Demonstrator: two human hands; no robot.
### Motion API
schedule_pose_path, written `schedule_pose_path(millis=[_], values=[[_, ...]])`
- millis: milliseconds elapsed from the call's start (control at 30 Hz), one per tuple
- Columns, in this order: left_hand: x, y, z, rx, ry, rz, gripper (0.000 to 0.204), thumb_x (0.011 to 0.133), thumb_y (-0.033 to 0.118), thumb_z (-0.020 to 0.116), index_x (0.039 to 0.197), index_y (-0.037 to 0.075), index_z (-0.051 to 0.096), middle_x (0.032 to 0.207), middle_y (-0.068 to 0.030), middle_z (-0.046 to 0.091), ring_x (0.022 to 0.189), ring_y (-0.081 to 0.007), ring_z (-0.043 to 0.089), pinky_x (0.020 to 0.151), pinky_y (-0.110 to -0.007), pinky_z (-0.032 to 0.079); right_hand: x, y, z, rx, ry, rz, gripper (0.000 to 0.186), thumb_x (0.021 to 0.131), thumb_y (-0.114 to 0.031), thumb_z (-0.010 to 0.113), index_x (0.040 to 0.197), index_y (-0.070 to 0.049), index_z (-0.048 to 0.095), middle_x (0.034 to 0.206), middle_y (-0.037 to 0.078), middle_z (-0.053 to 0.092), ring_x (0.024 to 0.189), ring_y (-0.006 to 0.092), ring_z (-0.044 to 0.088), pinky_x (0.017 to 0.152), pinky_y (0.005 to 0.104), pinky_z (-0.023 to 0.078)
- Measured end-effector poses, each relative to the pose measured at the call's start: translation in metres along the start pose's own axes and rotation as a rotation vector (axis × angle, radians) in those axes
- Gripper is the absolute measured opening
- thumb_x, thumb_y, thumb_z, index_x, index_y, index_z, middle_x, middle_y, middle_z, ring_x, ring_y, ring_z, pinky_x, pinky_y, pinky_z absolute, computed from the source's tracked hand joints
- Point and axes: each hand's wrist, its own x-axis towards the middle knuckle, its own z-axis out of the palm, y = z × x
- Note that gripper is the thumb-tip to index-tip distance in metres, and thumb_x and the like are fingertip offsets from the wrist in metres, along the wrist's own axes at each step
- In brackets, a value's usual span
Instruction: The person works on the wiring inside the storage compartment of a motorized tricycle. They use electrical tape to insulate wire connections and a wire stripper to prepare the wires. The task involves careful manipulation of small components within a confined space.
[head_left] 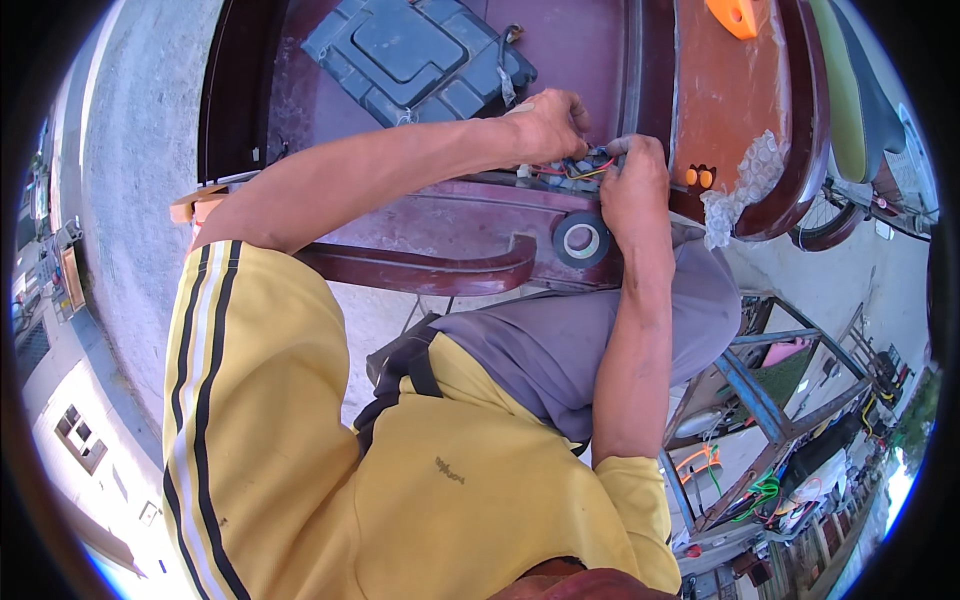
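A bundle of thin coloured electrical wires (585,170), with red, yellow and dark strands and pale connectors, lies at the near edge of a maroon vehicle body. My left hand (545,127) reaches across from the left, its fingers curled down and closed at the bundle's far side. My right hand (640,172) pinches the wires from the right, thumb and fingertips together. The exact strands between my fingers are partly hidden. Just below the hands, a roll of black electrical tape (562,241) rests flat on the maroon panel.
A grey-blue plastic case (345,75) with a cable lies beyond my left hand on the maroon floor (560,40). Bubble wrap (745,190) and an orange piece (735,15) sit on the right panel. A curved maroon rail (420,270) runs nearby; a metal frame (755,390) stands lower right.
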Motion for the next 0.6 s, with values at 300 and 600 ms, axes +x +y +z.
schedule_pose_path(millis=[300, 600], values=[[-0.007, 0.002, -0.006, -0.005, 0.016, 0.072, 0.038, 0.076, 0.009, 0.079, 0.11, -0.003, 0.066, 0.096, -0.0133, 0.073, 0.09, -0.0207, 0.07, 0.083, -0.034, 0.057, -0.006, -0.022, -0.005, -0.171, -0.016, 0.104, 0.019, 0.09, -0.002, 0.061, 0.108, 0.005, 0.063, 0.109, 0.025, 0.065, 0.101, 0.0444, 0.066, 0.088, 0.0492, 0.053], [-0.002, -0.013, 0.002, -0.242, -0.064, -0.003, 0.029, 0.08, 0.005, 0.076, 0.107, -0.003, 0.071, 0.096, -0.0119, 0.074, 0.09, -0.019, 0.069, 0.08, -0.033, 0.056, 0.009, -0.007, 0.0, 0.028, -0.077, 0.181, 0.027, 0.089, -0.007, 0.065, 0.115, -0.001, 0.063, 0.104, 0.021, 0.072, 0.103, 0.0395, 0.069, 0.09, 0.0466, 0.052]])
